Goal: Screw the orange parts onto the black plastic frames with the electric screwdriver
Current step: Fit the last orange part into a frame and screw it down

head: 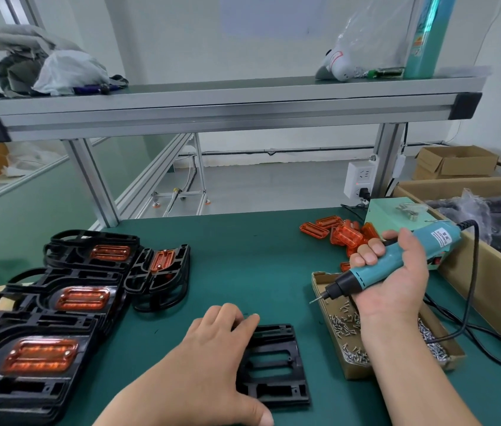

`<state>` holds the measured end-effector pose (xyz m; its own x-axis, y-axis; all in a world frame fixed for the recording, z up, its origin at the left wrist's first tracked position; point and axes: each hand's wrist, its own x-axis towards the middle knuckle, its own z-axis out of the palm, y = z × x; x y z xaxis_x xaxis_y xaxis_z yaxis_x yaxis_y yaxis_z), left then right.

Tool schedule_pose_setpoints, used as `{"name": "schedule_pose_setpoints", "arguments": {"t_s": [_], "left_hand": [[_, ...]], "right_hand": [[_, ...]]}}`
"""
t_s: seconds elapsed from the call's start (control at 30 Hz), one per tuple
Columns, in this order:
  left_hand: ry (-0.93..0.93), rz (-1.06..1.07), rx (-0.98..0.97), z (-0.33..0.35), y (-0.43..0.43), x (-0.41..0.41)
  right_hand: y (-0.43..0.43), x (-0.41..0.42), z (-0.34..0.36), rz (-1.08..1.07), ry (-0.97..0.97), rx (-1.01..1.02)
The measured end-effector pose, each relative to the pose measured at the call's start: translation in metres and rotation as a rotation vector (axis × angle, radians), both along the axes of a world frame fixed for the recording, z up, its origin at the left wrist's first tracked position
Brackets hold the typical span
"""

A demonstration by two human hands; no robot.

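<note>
A bare black plastic frame (276, 367) lies flat on the green mat in front of me. My left hand (212, 358) rests on its left side, fingers bent over the far edge and thumb at the near edge. My right hand (396, 272) grips a teal electric screwdriver (393, 259), lifted above the screw box with its bit pointing down-left. A pile of loose orange parts (344, 235) sits at the back right. Black frames with orange parts fitted (83, 298) are stacked at the left.
An open cardboard box of small screws (350, 336) lies under my right forearm. The screwdriver's black cable (473, 321) loops to the right. A large carton (489, 272) with bagged black parts borders the right edge. An aluminium shelf (212, 103) spans overhead.
</note>
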<state>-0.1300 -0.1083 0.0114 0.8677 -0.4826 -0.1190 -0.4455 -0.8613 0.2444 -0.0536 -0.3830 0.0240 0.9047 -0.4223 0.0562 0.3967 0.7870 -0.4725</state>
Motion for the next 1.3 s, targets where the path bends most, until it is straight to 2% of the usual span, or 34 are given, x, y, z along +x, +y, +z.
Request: {"name": "schedule_pose_setpoints", "arguments": {"t_s": [0.13,0.3,0.43,0.5,0.7,0.87,1.03,1.3], "left_hand": [[0.074,-0.01,0.032,0.006,-0.002,-0.002],[-0.007,0.024,-0.091,0.028,-0.014,0.027],[-0.029,0.144,-0.319,0.032,-0.047,0.087],[-0.069,0.155,-0.354,0.031,-0.069,0.121],[-0.153,0.084,-0.294,0.027,-0.137,0.208],[-0.092,0.012,-0.17,0.014,-0.166,0.249],[-0.013,-0.013,-0.141,0.002,-0.171,0.268],[-0.175,-0.05,-0.075,-0.009,-0.162,0.258]], "right_hand": [[-0.001,0.0,0.0,-0.002,-0.003,0.01],[-0.003,0.003,-0.003,-0.011,0.007,0.022],[-0.003,0.005,-0.006,0.001,0.009,0.026],[-0.003,0.006,-0.007,0.007,0.014,0.017],[-0.003,0.01,-0.013,0.012,0.008,0.007],[-0.005,0.014,-0.014,0.022,0.008,0.036],[-0.005,0.015,-0.014,0.027,-0.001,0.038],[-0.008,0.016,-0.016,0.03,-0.019,0.053]]}}
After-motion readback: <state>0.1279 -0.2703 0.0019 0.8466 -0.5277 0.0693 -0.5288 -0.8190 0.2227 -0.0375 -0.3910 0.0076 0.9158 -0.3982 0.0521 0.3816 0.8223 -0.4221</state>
